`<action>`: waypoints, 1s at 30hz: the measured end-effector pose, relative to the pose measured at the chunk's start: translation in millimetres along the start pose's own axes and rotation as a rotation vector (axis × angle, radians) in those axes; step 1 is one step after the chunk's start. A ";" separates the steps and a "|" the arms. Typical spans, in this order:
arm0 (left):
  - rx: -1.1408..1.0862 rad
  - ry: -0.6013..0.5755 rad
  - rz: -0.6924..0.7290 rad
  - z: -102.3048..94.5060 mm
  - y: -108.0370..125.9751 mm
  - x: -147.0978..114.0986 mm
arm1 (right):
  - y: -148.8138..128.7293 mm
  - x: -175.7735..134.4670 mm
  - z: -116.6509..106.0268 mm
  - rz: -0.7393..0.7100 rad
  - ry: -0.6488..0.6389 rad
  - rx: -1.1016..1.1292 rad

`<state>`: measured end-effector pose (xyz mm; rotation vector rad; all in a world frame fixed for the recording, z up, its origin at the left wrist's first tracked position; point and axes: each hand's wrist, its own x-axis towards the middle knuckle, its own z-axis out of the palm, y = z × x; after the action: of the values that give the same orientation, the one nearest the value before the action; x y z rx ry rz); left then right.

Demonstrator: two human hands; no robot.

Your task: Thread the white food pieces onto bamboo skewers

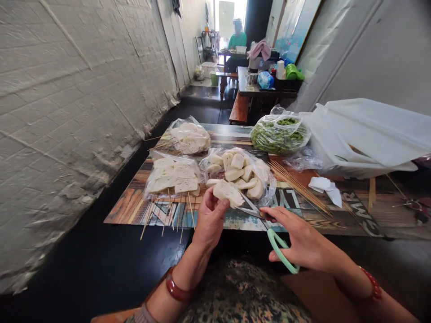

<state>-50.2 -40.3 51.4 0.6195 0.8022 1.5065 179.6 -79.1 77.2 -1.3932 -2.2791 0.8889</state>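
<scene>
My left hand (211,215) pinches a pale, flat oval slice (227,193) with small dark specks, held up over the table's near edge. Scissors (278,246) with mint-green handles are in my right hand (299,235). Their blades are parted at the right end of the slice; whether they have cut into it I cannot tell. Just behind lies an opened clear bag (267,179) of similar thick pale pieces. To the left, pale slices on skewers (175,175) rest on clear plastic, their sticks jutting over the table's front edge.
Another bag of pale pieces (190,137) stands at the back left, beside a bag of green vegetables (281,134). Loose bamboo skewers (303,190), a crumpled tissue (326,189) and a white plastic box (367,139) occupy the right. A person (237,40) sits at a far table.
</scene>
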 end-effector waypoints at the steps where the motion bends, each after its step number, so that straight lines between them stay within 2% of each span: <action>1: 0.009 -0.001 -0.003 -0.1 -0.5 -0.6 | -1.0 0.9 -1.2 -0.001 -0.005 0.004; 24: 0.037 0.024 0.010 -7.4 -7.0 0.7 | 0.8 7.7 -7.5 -0.019 -0.019 -0.043; 30: 0.052 -0.008 -0.013 -6.9 -11.1 -2.0 | 0.2 9.7 -6.7 -0.034 -0.011 -0.040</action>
<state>-48.6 -43.2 38.6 0.6568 0.8403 1.4743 178.9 -68.2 81.7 -1.3648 -2.3343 0.8465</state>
